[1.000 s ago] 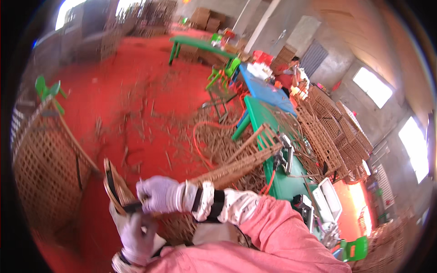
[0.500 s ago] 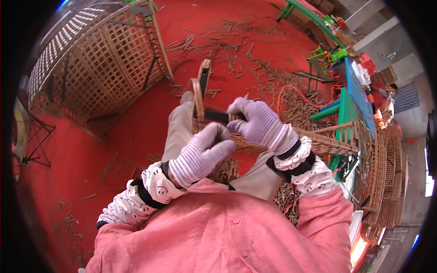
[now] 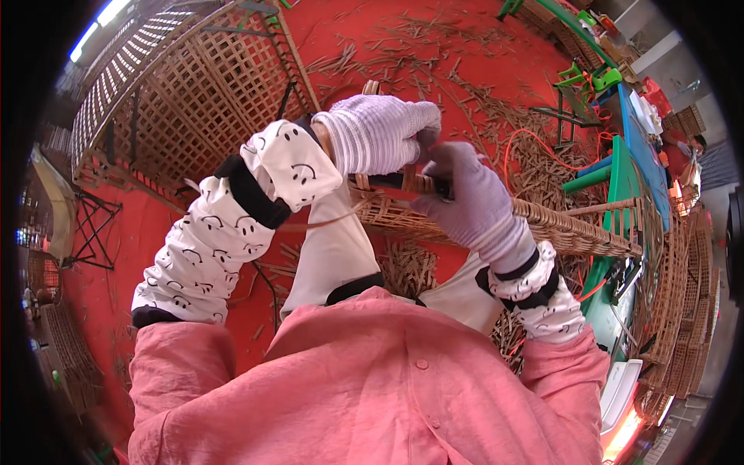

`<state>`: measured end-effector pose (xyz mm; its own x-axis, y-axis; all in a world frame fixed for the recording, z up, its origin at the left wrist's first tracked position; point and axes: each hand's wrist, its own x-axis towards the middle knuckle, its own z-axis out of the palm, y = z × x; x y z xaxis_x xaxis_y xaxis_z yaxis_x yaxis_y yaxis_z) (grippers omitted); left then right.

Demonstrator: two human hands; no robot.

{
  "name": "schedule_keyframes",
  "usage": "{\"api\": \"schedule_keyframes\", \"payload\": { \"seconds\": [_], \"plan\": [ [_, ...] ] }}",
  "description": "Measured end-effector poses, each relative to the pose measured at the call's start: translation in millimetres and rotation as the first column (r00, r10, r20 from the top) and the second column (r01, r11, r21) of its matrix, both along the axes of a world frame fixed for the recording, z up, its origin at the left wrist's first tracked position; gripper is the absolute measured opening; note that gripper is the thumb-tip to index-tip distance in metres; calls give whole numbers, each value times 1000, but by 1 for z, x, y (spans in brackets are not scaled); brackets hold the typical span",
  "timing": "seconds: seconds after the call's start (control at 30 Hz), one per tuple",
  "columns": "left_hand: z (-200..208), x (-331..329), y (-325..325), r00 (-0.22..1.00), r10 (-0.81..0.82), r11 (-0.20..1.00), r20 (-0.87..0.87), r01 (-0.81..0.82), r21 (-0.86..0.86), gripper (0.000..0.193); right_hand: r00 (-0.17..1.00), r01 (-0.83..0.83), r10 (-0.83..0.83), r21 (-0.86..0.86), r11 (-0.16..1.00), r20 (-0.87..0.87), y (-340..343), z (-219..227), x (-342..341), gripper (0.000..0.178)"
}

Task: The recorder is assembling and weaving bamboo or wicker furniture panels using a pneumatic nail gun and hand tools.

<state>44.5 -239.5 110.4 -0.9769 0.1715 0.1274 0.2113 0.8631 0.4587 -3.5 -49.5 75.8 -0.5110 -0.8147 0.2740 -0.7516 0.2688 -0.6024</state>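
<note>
A brown woven wicker frame (image 3: 554, 225) with dark bars lies across in front of me, above my lap. My left hand (image 3: 372, 133), in a lilac-and-white striped glove, is over its far end with the fingers curled together; what they pinch is hidden. My right hand (image 3: 477, 201), gloved alike, is closed around a dark bar of the frame, its thumb near a brown strip wrapped there. The two hands' fingertips almost meet. A thin brown strip (image 3: 333, 222) runs from the frame leftward below my left wrist.
A large lattice-woven wicker piece (image 3: 209, 93) stands at the far left. Brown strip offcuts (image 3: 535, 167) litter the red floor (image 3: 325, 39). An orange cord (image 3: 509, 155), a green bench (image 3: 612, 174) and a blue table (image 3: 647, 155) are on the right, beside stacked woven panels (image 3: 670, 310).
My left hand has moved forward and right, from near my chest to over the frame's far end. My right hand has shifted slightly down and closed on the bar. The view has turned slightly.
</note>
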Motion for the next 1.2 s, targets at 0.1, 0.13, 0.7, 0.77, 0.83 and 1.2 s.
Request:
{"api": "schedule_keyframes", "payload": {
  "seconds": [0.1,0.13,0.7,0.77,0.83,1.2],
  "plan": [
    [-3,-13,-13,982,-69,993,177,50,108,18,997,-49,42,-98,994,-64,2,-2,7,48],
    [-4,-17,-13,980,-88,994,178,75,79,19,990,-59,51,-61,996,-132,0,-1,8,47],
    [-57,112,29,981,188,887,42,-188,422,11,926,-147,95,117,982,365,-22,10,-15,25],
    [-66,111,37,973,191,790,130,-231,567,15,889,-127,56,127,984,455,-24,10,-16,25],
    [-72,103,42,977,189,734,96,-205,647,18,871,-124,43,134,983,489,-25,9,-15,25],
    [-60,87,63,888,167,238,428,-457,857,18,903,-191,162,34,981,399,-17,4,-9,22]
  ]
}}
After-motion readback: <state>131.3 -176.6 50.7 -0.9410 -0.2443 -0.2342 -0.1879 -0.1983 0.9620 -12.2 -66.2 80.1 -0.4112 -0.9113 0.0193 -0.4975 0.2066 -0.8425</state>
